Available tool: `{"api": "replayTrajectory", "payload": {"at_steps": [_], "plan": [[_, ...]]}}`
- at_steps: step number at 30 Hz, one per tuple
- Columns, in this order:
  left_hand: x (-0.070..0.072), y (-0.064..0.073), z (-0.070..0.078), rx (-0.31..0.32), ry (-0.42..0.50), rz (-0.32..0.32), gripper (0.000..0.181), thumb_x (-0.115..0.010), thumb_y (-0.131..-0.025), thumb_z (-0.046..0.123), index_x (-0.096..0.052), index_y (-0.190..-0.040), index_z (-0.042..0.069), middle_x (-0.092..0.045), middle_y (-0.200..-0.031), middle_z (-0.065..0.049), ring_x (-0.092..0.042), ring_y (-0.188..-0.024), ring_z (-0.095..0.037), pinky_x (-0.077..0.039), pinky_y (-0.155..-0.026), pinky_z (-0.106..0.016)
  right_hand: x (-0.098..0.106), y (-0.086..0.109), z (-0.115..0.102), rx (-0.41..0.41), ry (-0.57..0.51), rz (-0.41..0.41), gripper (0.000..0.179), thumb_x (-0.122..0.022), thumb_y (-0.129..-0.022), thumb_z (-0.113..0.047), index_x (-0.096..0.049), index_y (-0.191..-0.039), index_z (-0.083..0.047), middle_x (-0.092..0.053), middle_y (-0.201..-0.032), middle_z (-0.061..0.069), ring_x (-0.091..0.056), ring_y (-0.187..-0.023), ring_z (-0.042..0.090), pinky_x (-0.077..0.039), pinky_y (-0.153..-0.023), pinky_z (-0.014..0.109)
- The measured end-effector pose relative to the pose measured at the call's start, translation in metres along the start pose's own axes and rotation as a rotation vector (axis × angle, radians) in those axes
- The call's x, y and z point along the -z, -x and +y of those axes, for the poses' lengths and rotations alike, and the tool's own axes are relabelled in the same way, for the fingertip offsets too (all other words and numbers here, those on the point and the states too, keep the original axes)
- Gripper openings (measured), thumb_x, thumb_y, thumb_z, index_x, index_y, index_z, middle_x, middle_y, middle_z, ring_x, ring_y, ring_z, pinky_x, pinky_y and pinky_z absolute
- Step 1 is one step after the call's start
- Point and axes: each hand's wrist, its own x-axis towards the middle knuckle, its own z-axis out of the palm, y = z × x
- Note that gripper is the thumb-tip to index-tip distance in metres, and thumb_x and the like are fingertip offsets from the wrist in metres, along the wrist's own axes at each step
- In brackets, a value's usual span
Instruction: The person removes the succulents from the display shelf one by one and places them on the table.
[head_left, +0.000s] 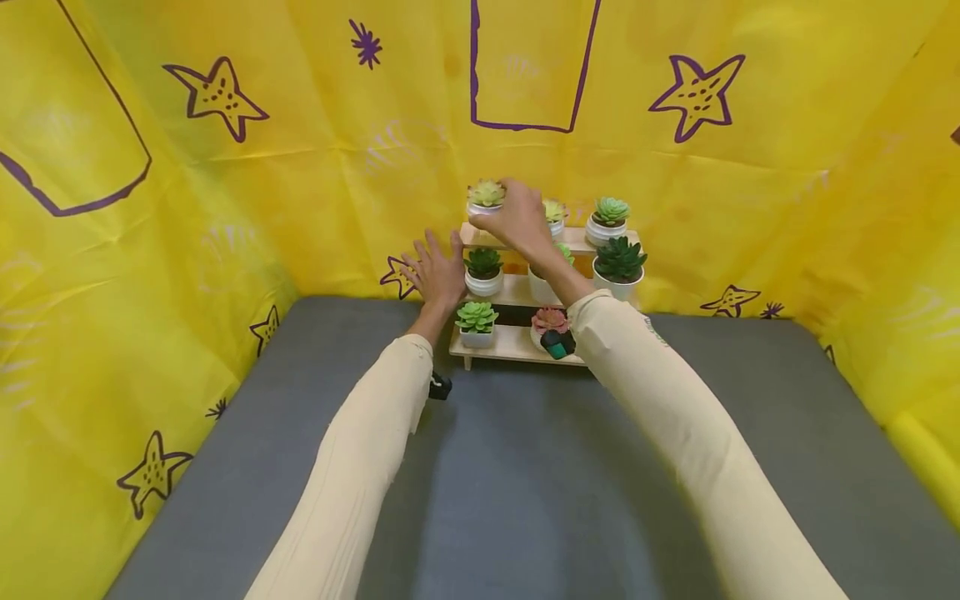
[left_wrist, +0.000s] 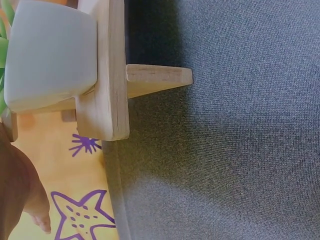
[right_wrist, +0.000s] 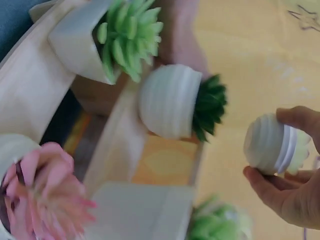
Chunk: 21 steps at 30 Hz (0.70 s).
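Observation:
My right hand (head_left: 519,220) pinches a white ribbed pot (right_wrist: 265,145) with a pale yellow-green succulent (head_left: 486,193) between thumb and fingers. The pot is at the left end of the top tier of a wooden three-tier stand (head_left: 516,292); in the right wrist view its base shows clear of any shelf. My left hand (head_left: 438,271), fingers spread, is against or right beside the stand's left side, near a white pot with a dark green succulent (head_left: 483,265). Below that pot is a light green succulent in a squarish white pot (left_wrist: 52,55).
Other potted succulents fill the tiers: a pink one (right_wrist: 45,195) at the bottom, a dark green one (head_left: 619,262) at the middle right, a light green one (head_left: 611,212) at the top right. A yellow patterned cloth (head_left: 322,208) hangs close behind the grey table (head_left: 510,467).

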Motion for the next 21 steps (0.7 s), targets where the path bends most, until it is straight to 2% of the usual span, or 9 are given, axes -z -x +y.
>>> {"api": "replayTrajectory", "payload": {"at_steps": [5,11,15,21], "plan": [[0.001,-0.001,0.003,-0.007,-0.015,-0.025,0.086,-0.012,-0.103,0.074,-0.008,-0.17,0.021,-0.008,-0.176,-0.02,0.007,-0.162,-0.052,0.005,-0.131,-0.063,0.032,0.012,0.0,0.009,-0.024,0.033,0.068,-0.083,-0.086,-0.029,-0.059,-0.144,-0.002,-0.07,-0.133,0.018,-0.067,-0.114,0.028,-0.055,-0.098,0.04],[0.009,-0.003,0.007,-0.018,0.014,0.01,0.084,-0.014,-0.103,0.073,-0.011,-0.17,0.023,-0.01,-0.176,-0.02,0.005,-0.161,-0.053,0.005,-0.131,-0.063,0.065,0.032,-0.005,0.038,-0.05,0.056,0.074,-0.084,-0.086,-0.027,-0.054,-0.149,-0.002,-0.067,-0.139,0.019,-0.067,-0.12,0.028,-0.055,-0.103,0.039],[0.007,-0.003,0.007,-0.003,0.014,-0.014,0.085,-0.011,-0.102,0.075,-0.009,-0.17,0.025,-0.008,-0.177,-0.018,0.006,-0.161,-0.053,0.006,-0.131,-0.063,0.083,0.05,0.0,0.048,-0.049,0.065,0.073,-0.085,-0.086,-0.026,-0.056,-0.148,-0.004,-0.068,-0.135,0.019,-0.069,-0.115,0.029,-0.056,-0.095,0.034],[0.003,0.0,0.006,0.006,0.013,-0.017,0.085,-0.012,-0.102,0.075,-0.011,-0.17,0.024,-0.009,-0.177,-0.018,0.005,-0.161,-0.053,0.006,-0.131,-0.062,0.109,0.08,0.022,0.011,-0.045,0.107,0.073,-0.087,-0.083,-0.028,-0.058,-0.147,-0.006,-0.069,-0.13,0.02,-0.071,-0.111,0.034,-0.049,-0.079,0.013]]}}
